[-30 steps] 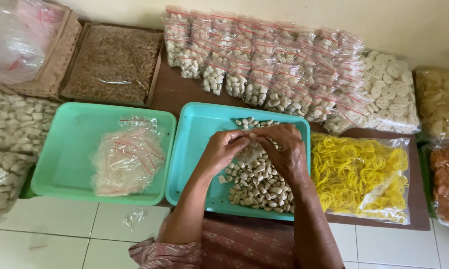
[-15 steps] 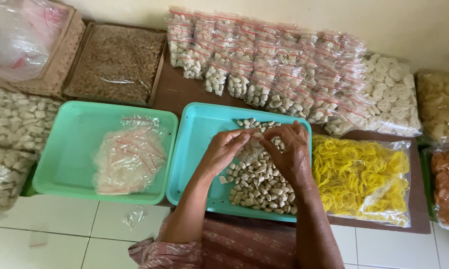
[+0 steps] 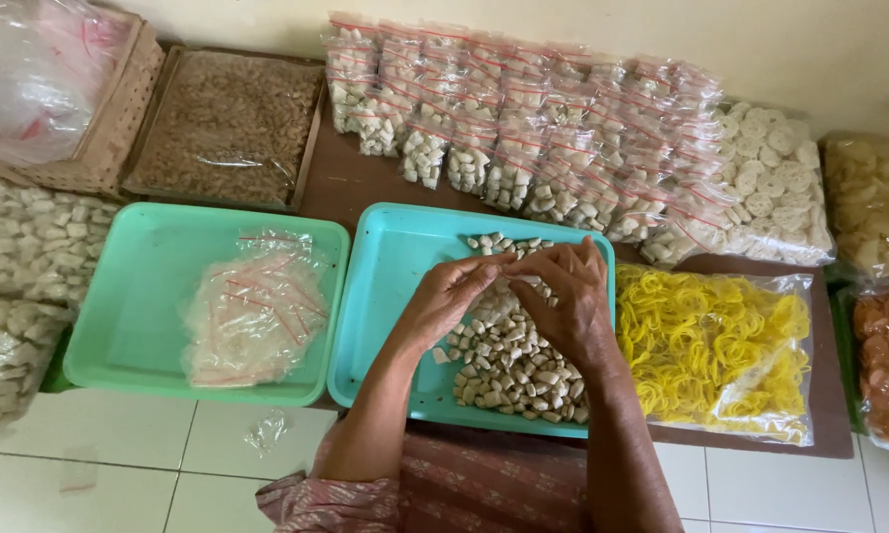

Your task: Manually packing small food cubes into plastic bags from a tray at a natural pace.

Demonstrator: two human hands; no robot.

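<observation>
My left hand (image 3: 452,296) and my right hand (image 3: 569,301) are held together over a teal tray (image 3: 385,296). Their fingertips meet above a heap of small white cracker pieces (image 3: 508,373). They pinch the top of a small clear bag (image 3: 492,296) filled with the same pieces, and the hands mostly hide it. To the left is a green tray (image 3: 128,296) with a pile of empty clear zip bags (image 3: 252,311) that have red strips.
Rows of filled small bags (image 3: 523,138) lie along the wall. A bag of yellow ring crackers (image 3: 716,350) sits right of the teal tray, with round white crackers (image 3: 772,188) and orange crackers (image 3: 888,365) beyond. A tray of brown bits (image 3: 227,123) and bags of white crackers (image 3: 25,237) are on the left.
My fingertips have drawn closer together at the top of the small bag. The hands stay over the same spot in the teal tray.
</observation>
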